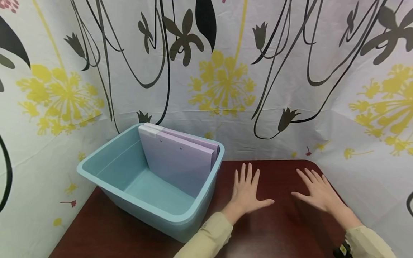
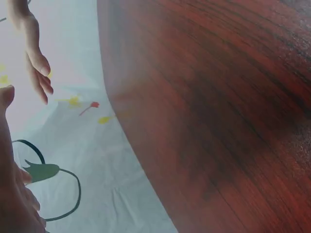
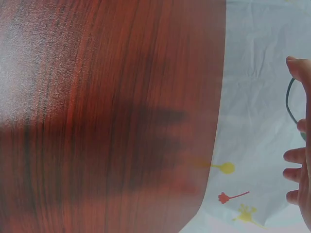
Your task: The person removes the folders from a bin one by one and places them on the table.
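Note:
My left hand [image 1: 245,195] hovers over the dark red table with its fingers spread and straight, just right of the blue tub. Farther right, my right hand [image 1: 319,193] is held the same way near the table's right edge, its palm facing down. Neither hand holds anything. In the left wrist view the left hand [image 2: 17,189] shows at the left border; in the right wrist view the right hand [image 3: 302,145] is cut off by the right border. Two light purple folders [image 1: 177,157] stand on edge inside the blue tub [image 1: 129,191], leaning on its back right wall.
The tub sits on the left part of the wood-grain table [image 1: 258,233]. Behind and at both sides hangs a white cloth [image 1: 232,136] printed with yellow and grey flowers. A dark band [image 1: 343,249] is around the right wrist.

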Demonstrator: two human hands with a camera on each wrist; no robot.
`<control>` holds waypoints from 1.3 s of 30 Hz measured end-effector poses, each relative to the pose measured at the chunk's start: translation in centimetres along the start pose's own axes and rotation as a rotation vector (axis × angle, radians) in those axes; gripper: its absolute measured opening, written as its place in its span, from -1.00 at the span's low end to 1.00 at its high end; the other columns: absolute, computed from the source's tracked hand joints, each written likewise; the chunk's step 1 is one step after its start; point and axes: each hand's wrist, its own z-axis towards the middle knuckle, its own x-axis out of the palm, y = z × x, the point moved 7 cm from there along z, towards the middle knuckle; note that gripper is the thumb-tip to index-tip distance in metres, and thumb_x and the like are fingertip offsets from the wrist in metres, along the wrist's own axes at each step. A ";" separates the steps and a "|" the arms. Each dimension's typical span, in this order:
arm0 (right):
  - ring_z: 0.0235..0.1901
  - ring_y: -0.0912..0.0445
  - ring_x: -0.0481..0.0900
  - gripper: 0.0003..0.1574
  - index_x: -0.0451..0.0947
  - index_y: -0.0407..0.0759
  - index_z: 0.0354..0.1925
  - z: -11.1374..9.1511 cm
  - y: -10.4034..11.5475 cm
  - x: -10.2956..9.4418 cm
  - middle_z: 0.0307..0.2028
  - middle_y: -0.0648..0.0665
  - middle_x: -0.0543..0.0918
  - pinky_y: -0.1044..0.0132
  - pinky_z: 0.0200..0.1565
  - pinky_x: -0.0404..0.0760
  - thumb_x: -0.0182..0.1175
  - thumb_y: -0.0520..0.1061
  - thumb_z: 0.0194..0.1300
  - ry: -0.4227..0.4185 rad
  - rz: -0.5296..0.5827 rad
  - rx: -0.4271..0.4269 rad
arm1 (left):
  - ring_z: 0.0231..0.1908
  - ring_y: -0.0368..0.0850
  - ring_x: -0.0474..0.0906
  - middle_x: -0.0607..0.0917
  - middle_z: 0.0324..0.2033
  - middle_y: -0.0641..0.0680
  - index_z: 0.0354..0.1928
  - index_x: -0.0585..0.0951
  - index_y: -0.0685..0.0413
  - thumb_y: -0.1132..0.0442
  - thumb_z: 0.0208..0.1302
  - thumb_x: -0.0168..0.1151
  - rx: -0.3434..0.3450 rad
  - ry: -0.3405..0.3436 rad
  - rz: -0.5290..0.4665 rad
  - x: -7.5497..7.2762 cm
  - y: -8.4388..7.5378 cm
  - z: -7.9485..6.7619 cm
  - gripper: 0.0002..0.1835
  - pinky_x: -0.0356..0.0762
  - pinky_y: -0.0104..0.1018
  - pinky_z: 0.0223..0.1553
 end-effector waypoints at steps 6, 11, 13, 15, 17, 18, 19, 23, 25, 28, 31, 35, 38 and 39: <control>0.21 -0.40 0.02 0.09 -0.03 -0.23 0.36 0.0 0.1 -0.2 0.23 -0.53 0.11 -0.31 0.15 -0.17 0.11 0.32 0.09 0.010 0.009 0.004 | 0.38 0.09 -0.28 -0.13 0.40 0.10 0.41 -0.02 -0.12 -0.63 -0.13 -0.36 0.015 0.012 -0.001 -1.0 0.3 -0.8 0.10 -0.12 0.04 0.28; 0.21 -0.39 0.03 0.09 -0.01 -0.23 0.36 -0.2 -0.2 0.0 0.22 -0.53 0.12 -0.33 0.12 -0.11 0.11 0.33 0.08 0.010 0.003 0.015 | 0.38 0.09 -0.28 -0.16 0.40 0.10 0.41 -0.06 -0.14 -0.63 -0.13 -0.37 0.042 -0.006 -0.009 -2.4 0.5 -1.6 0.10 -0.15 0.06 0.28; 0.20 -0.39 0.04 0.09 0.00 -0.22 0.35 -0.3 -0.2 0.1 0.22 -0.53 0.13 -0.33 0.11 -0.09 0.11 0.33 0.08 0.003 0.001 0.014 | 0.38 0.10 -0.35 -0.19 0.41 0.10 0.42 -0.08 -0.14 -0.64 -0.13 -0.38 0.062 -0.011 0.003 -2.9 0.5 -2.1 0.11 -0.16 0.07 0.28; 0.20 -0.39 0.05 0.09 -0.01 -0.20 0.36 -0.3 -0.3 0.1 0.22 -0.52 0.14 -0.33 0.11 -0.07 0.12 0.32 0.07 -0.011 -0.002 0.008 | 0.37 0.11 -0.42 -0.22 0.41 0.11 0.42 -0.10 -0.14 -0.64 -0.13 -0.39 0.086 -0.017 0.023 -3.4 0.3 -2.5 0.11 -0.16 0.08 0.27; 0.21 -0.38 0.04 0.10 -0.05 -0.16 0.38 -0.3 -0.2 0.1 0.22 -0.52 0.15 -0.32 0.11 -0.08 0.13 0.32 0.07 -0.018 0.002 0.002 | 0.36 0.12 -0.49 -0.25 0.40 0.12 0.42 -0.11 -0.14 -0.64 -0.13 -0.38 0.110 -0.019 0.039 -3.8 0.1 -3.0 0.11 -0.17 0.09 0.27; 0.21 -0.38 0.04 0.10 -0.05 -0.16 0.38 -0.3 -0.2 0.1 0.21 -0.52 0.15 -0.32 0.12 -0.09 0.13 0.31 0.07 -0.024 0.003 -0.002 | 0.35 0.13 -0.52 -0.26 0.40 0.13 0.42 -0.11 -0.14 -0.64 -0.13 -0.38 0.122 -0.022 0.047 -4.0 0.0 -3.3 0.11 -0.17 0.10 0.27; 0.21 -0.38 0.05 0.10 -0.05 -0.15 0.38 -0.3 -0.2 0.1 0.21 -0.52 0.15 -0.32 0.12 -0.09 0.13 0.31 0.07 -0.027 0.004 -0.004 | 0.35 0.13 -0.54 -0.25 0.40 0.13 0.42 -0.10 -0.13 -0.63 -0.13 -0.38 0.132 -0.031 0.050 -4.2 0.0 -3.5 0.11 -0.17 0.10 0.27; 0.19 -0.40 0.06 0.09 -0.02 -0.19 0.36 -0.2 -0.2 -0.1 0.21 -0.53 0.16 -0.32 0.11 -0.08 0.13 0.31 0.07 -0.022 0.002 0.002 | 0.35 0.15 -0.54 -0.26 0.40 0.16 0.42 -0.08 -0.12 -0.62 -0.12 -0.33 0.163 -0.072 0.028 -5.3 -0.2 -4.7 0.11 -0.19 0.11 0.27; 0.19 -0.41 0.07 0.08 0.00 -0.22 0.35 -0.3 -0.3 -0.2 0.20 -0.54 0.16 -0.33 0.11 -0.07 0.12 0.31 0.08 -0.017 0.002 0.008 | 0.35 0.15 -0.52 -0.27 0.40 0.17 0.42 -0.08 -0.12 -0.62 -0.12 -0.30 0.177 -0.095 0.016 -5.8 -0.2 -5.3 0.11 -0.19 0.12 0.27; 0.18 -0.41 0.06 0.08 0.01 -0.24 0.35 -0.3 -0.4 -0.2 0.20 -0.54 0.15 -0.33 0.11 -0.09 0.12 0.31 0.08 -0.007 0.010 0.017 | 0.35 0.16 -0.50 -0.28 0.39 0.17 0.42 -0.09 -0.11 -0.61 -0.11 -0.28 0.195 -0.113 0.001 -6.3 -0.2 -6.2 0.10 -0.15 0.13 0.26; 0.18 -0.41 0.06 0.08 0.00 -0.23 0.35 -0.4 -0.5 -0.2 0.21 -0.54 0.15 -0.33 0.12 -0.11 0.12 0.31 0.09 -0.004 0.016 0.017 | 0.35 0.16 -0.48 -0.29 0.39 0.16 0.42 -0.09 -0.12 -0.60 -0.10 -0.28 0.208 -0.121 -0.004 -6.8 0.0 -7.1 0.09 -0.12 0.14 0.25; 0.18 -0.42 0.06 0.08 -0.01 -0.22 0.36 -0.5 -0.6 -0.1 0.21 -0.54 0.14 -0.32 0.13 -0.14 0.12 0.31 0.09 -0.001 0.023 0.017 | 0.36 0.16 -0.45 -0.29 0.40 0.16 0.42 -0.11 -0.11 -0.59 -0.10 -0.24 0.239 -0.146 -0.020 -8.4 0.4 -8.3 0.10 -0.11 0.14 0.25; 0.17 -0.42 0.07 0.08 -0.02 -0.22 0.36 -0.6 -0.6 -0.1 0.21 -0.54 0.14 -0.33 0.13 -0.14 0.12 0.30 0.09 0.002 0.024 0.017 | 0.36 0.17 -0.42 -0.28 0.40 0.16 0.42 -0.12 -0.08 -0.58 -0.13 -0.18 0.275 -0.175 -0.033 -10.4 0.7 -9.3 0.13 -0.09 0.13 0.25; 0.17 -0.43 0.07 0.08 -0.01 -0.23 0.36 -0.6 -0.7 -0.2 0.21 -0.54 0.14 -0.33 0.13 -0.14 0.13 0.30 0.09 0.002 0.025 0.016 | 0.36 0.18 -0.40 -0.27 0.40 0.16 0.42 -0.11 -0.07 -0.58 -0.13 -0.16 0.286 -0.188 -0.037 -11.1 0.8 -9.6 0.14 -0.08 0.13 0.25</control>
